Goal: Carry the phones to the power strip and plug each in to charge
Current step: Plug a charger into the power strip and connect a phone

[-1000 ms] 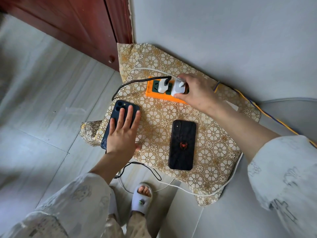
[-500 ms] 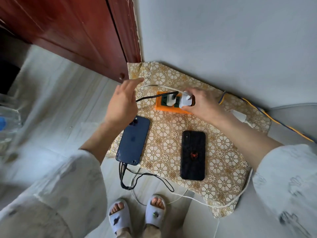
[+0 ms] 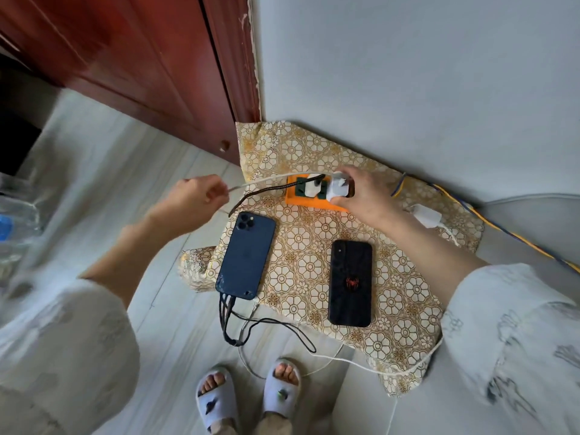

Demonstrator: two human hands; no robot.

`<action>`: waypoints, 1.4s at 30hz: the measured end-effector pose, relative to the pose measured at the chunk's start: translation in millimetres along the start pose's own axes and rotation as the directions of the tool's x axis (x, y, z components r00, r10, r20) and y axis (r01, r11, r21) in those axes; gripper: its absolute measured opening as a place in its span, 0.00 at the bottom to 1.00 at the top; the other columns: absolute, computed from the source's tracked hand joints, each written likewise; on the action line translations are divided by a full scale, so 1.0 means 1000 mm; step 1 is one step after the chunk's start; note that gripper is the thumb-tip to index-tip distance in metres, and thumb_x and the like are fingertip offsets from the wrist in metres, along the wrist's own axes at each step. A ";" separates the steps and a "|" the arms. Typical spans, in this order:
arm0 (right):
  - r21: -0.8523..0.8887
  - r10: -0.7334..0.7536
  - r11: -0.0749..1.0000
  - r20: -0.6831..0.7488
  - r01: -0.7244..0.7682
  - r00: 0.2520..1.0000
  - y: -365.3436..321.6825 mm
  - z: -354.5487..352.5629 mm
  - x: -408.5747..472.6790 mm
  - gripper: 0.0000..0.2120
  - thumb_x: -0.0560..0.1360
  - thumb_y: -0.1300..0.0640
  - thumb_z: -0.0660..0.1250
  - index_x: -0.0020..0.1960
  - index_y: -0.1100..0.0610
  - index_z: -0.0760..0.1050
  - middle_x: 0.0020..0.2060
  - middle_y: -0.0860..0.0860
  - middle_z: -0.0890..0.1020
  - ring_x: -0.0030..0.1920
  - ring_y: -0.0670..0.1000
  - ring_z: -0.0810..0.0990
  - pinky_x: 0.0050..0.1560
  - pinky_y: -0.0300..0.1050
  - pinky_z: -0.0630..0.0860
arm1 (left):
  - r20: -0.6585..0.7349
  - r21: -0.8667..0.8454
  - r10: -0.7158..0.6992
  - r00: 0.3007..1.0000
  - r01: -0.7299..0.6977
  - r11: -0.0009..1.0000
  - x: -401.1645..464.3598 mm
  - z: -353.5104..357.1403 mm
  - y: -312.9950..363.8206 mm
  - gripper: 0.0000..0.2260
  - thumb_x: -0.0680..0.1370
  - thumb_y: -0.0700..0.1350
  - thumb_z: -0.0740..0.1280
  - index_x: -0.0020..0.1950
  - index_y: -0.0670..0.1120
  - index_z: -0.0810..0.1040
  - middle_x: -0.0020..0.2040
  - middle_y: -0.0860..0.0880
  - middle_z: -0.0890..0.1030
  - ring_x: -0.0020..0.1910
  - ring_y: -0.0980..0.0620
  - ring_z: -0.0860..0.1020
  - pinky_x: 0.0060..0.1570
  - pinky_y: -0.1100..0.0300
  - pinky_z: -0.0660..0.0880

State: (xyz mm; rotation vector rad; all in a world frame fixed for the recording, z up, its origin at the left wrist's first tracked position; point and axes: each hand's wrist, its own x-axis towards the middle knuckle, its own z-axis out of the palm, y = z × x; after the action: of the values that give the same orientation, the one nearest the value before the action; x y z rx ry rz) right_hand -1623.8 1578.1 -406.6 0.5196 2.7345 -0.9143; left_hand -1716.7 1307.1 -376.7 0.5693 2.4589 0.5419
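My right hand (image 3: 365, 196) grasps the white charger (image 3: 338, 189) in the orange power strip (image 3: 314, 200), far on the cloth. My left hand (image 3: 194, 199) pinches the white cable (image 3: 266, 181). The blue phone (image 3: 246, 255) seems already plugged; next I must bring this cable to the black phone (image 3: 350, 284), near right.

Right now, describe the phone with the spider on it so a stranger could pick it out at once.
Find the gold flower-patterned cloth against the grey wall, with an orange power strip at its far edge. Two phones lie face down on it; the spider phone is the right-hand one. It is black with a small red spider, while the blue phone has cables at its lower end.
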 end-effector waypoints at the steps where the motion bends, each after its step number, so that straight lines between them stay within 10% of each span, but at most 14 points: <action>1: 0.019 0.040 0.999 0.004 -0.040 0.999 -0.002 0.002 -0.004 0.31 0.69 0.59 0.72 0.69 0.57 0.64 0.63 0.55 0.76 0.61 0.55 0.75 0.57 0.42 0.68 | -0.012 -0.070 -0.023 1.000 0.022 0.997 -0.010 0.002 0.004 0.04 0.77 0.43 0.63 0.49 0.44 0.75 0.41 0.49 0.79 0.39 0.51 0.77 0.46 0.58 0.74; 5: 0.305 0.238 0.930 -0.079 -0.203 0.968 -0.019 0.019 -0.044 0.39 0.73 0.57 0.68 0.75 0.54 0.48 0.74 0.54 0.60 0.70 0.55 0.65 0.71 0.55 0.63 | -0.069 -0.389 -0.126 0.990 0.089 0.917 -0.044 -0.001 0.029 0.03 0.75 0.42 0.66 0.46 0.43 0.77 0.34 0.46 0.81 0.30 0.48 0.81 0.35 0.59 0.81; 10: 0.440 0.071 0.892 0.093 -0.105 0.993 -0.077 0.053 -0.115 0.30 0.74 0.51 0.66 0.72 0.53 0.59 0.69 0.53 0.66 0.63 0.48 0.71 0.63 0.49 0.72 | 0.098 -0.900 -0.156 0.983 0.155 0.407 -0.068 -0.024 0.071 0.04 0.74 0.40 0.67 0.42 0.39 0.78 0.27 0.47 0.80 0.25 0.51 0.80 0.27 0.62 0.79; 16: 0.574 -0.066 0.818 0.030 0.037 0.997 -0.146 0.063 -0.131 0.11 0.76 0.57 0.63 0.55 0.61 0.78 0.55 0.54 0.82 0.55 0.51 0.80 0.57 0.49 0.75 | 0.108 -0.951 -0.018 0.994 0.109 0.289 -0.085 -0.048 0.105 0.06 0.76 0.41 0.64 0.46 0.40 0.79 0.32 0.47 0.83 0.34 0.50 0.83 0.34 0.64 0.80; 19: 0.627 0.044 0.778 0.020 -0.047 0.999 -0.153 0.045 -0.138 0.12 0.77 0.59 0.61 0.47 0.66 0.80 0.45 0.63 0.84 0.47 0.59 0.83 0.51 0.58 0.76 | 0.018 -0.884 -0.016 1.000 0.023 0.466 -0.091 -0.055 0.096 0.12 0.78 0.33 0.56 0.52 0.43 0.78 0.43 0.47 0.83 0.44 0.51 0.82 0.47 0.60 0.79; 23: 0.896 0.126 0.422 0.094 -0.139 0.988 -0.156 0.012 -0.155 0.09 0.76 0.63 0.61 0.42 0.62 0.79 0.37 0.58 0.84 0.38 0.54 0.85 0.44 0.47 0.82 | 0.075 -0.699 -0.008 0.997 0.058 0.713 -0.122 -0.044 0.074 0.23 0.72 0.23 0.51 0.60 0.41 0.72 0.56 0.43 0.78 0.53 0.49 0.77 0.49 0.65 0.75; 26: 0.963 0.120 0.216 0.137 -0.161 0.983 -0.162 -0.015 -0.162 0.10 0.77 0.62 0.60 0.41 0.61 0.78 0.33 0.54 0.85 0.35 0.51 0.84 0.39 0.41 0.80 | 0.141 -0.574 0.123 0.982 -0.021 0.818 -0.162 -0.024 0.066 0.19 0.73 0.24 0.54 0.60 0.36 0.71 0.54 0.45 0.76 0.51 0.53 0.76 0.48 0.72 0.73; 29: 0.987 0.097 0.100 0.116 -0.126 0.988 -0.171 -0.042 -0.167 0.11 0.78 0.60 0.59 0.43 0.62 0.77 0.33 0.53 0.85 0.35 0.50 0.85 0.38 0.39 0.80 | 0.126 -0.342 0.166 0.978 -0.115 0.933 -0.193 -0.017 0.059 0.09 0.78 0.35 0.58 0.53 0.41 0.76 0.46 0.50 0.78 0.51 0.48 0.79 0.54 0.59 0.73; 32: 0.978 0.072 0.176 0.101 -0.113 0.992 -0.175 -0.050 -0.178 0.15 0.79 0.52 0.56 0.49 0.60 0.78 0.41 0.54 0.86 0.45 0.51 0.85 0.49 0.41 0.80 | 0.018 -0.400 0.102 0.995 -0.086 0.912 -0.210 -0.037 0.066 0.11 0.79 0.38 0.57 0.42 0.46 0.76 0.36 0.53 0.81 0.42 0.50 0.80 0.48 0.57 0.76; 36: 0.895 -0.067 0.371 0.290 -0.246 0.955 -0.182 -0.011 -0.213 0.20 0.79 0.46 0.51 0.59 0.55 0.75 0.58 0.54 0.80 0.63 0.48 0.75 0.67 0.45 0.66 | -0.082 -0.814 0.071 0.994 -0.108 0.570 -0.223 -0.078 0.089 0.12 0.80 0.37 0.54 0.41 0.45 0.74 0.32 0.49 0.83 0.37 0.51 0.83 0.42 0.58 0.81; 42: 0.647 -0.103 0.738 0.390 -0.192 0.915 -0.183 0.033 -0.259 0.13 0.76 0.45 0.60 0.48 0.50 0.80 0.54 0.47 0.82 0.54 0.39 0.78 0.58 0.42 0.70 | -0.192 -0.952 -0.058 0.980 -0.172 0.252 -0.225 -0.112 0.090 0.11 0.80 0.41 0.54 0.43 0.43 0.73 0.33 0.49 0.84 0.38 0.49 0.84 0.42 0.56 0.81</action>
State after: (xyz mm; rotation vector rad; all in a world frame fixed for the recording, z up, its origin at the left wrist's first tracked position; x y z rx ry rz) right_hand -1456.1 1353.4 -255.0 0.4342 1.9425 -1.7909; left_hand -1587.9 1241.3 -152.4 0.0325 1.6701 2.0312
